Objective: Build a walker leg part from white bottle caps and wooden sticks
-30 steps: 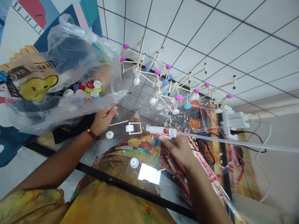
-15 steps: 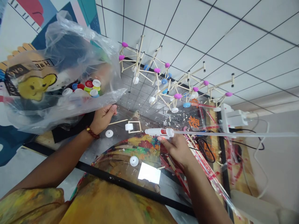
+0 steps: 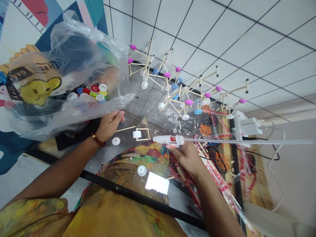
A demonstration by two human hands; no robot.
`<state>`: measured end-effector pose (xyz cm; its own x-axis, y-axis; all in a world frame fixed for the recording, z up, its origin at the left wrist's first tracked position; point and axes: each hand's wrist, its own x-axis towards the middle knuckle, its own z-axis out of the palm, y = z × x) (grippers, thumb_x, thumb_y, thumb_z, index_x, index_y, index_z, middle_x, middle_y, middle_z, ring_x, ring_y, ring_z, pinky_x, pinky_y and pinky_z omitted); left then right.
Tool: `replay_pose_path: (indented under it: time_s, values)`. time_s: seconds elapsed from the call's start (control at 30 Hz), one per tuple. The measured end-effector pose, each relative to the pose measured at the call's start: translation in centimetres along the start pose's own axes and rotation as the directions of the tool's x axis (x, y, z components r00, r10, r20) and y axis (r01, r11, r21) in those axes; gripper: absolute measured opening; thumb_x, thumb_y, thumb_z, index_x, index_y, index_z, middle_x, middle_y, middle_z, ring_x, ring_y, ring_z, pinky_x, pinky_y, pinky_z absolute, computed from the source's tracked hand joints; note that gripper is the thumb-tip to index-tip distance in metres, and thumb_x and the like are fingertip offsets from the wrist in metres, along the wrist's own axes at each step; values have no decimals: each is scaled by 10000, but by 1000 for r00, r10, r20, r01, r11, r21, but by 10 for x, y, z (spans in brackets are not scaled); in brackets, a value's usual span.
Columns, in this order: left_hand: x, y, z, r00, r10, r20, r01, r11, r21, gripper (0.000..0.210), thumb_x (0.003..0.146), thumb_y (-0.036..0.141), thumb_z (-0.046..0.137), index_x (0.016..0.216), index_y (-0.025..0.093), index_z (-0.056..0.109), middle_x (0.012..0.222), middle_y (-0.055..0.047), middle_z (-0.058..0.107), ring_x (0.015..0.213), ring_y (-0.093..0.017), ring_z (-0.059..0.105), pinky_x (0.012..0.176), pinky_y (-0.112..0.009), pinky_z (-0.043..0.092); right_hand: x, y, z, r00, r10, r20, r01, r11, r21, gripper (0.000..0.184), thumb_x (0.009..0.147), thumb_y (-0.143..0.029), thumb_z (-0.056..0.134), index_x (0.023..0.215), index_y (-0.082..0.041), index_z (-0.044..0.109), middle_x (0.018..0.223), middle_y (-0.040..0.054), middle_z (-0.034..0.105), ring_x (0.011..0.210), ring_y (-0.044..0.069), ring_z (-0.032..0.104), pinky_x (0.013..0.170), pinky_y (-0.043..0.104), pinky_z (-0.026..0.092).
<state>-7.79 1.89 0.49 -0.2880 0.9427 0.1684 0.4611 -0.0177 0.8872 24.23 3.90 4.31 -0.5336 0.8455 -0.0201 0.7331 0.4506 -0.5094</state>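
Note:
My right hand [image 3: 189,156] is closed round a white hot glue gun [image 3: 166,139], whose nozzle points left. A long translucent glue stick [image 3: 247,141] runs out of its back to the right. Left of the nozzle lies a small frame of thin wooden sticks [image 3: 148,133] with a white bottle cap [image 3: 136,134] on it. My left hand [image 3: 112,123] is closed by the lower edge of a clear plastic bag [image 3: 81,113]; what its fingers hold, if anything, is hidden. A loose wooden stick [image 3: 125,128] lies just right of that hand. White caps [image 3: 116,141] lie on the glass tabletop.
Stick figures with caps and purple pieces [image 3: 189,102] stand along the tiled wall. Coloured caps [image 3: 95,88] show in the bag. Bundled sticks in red-marked wrapping [image 3: 222,184], cables and a white plug adapter [image 3: 249,125] are at right. White scraps [image 3: 180,126] litter the glass.
Both hands, the glue gun and the stick frame keep their places. Only the whole view has shifted very slightly.

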Motion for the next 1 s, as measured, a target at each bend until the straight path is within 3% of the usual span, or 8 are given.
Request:
replay_pose_path:
  time_s: [0.5, 1.0]
  values:
    - [0, 3, -1, 1000, -14, 7, 14, 1000, 6, 366, 910, 411, 455, 643, 196, 582, 673, -25, 641, 689, -161, 603, 685, -283, 471, -1, 3, -1, 999, 33, 27, -33, 999, 7, 399, 942, -506, 486, 843, -177, 689, 657, 63, 673, 655, 227, 644, 623, 293, 458]
    - [0, 0, -1, 1000, -14, -1, 14, 1000, 21, 367, 905, 419, 466, 639, 200, 590, 675, -31, 661, 686, -164, 614, 674, -281, 491, -3, 0, -1, 998, 26, 48, -29, 998, 55, 385, 933, -497, 506, 857, -169, 693, 764, 78, 713, 718, 228, 656, 680, 306, 483]
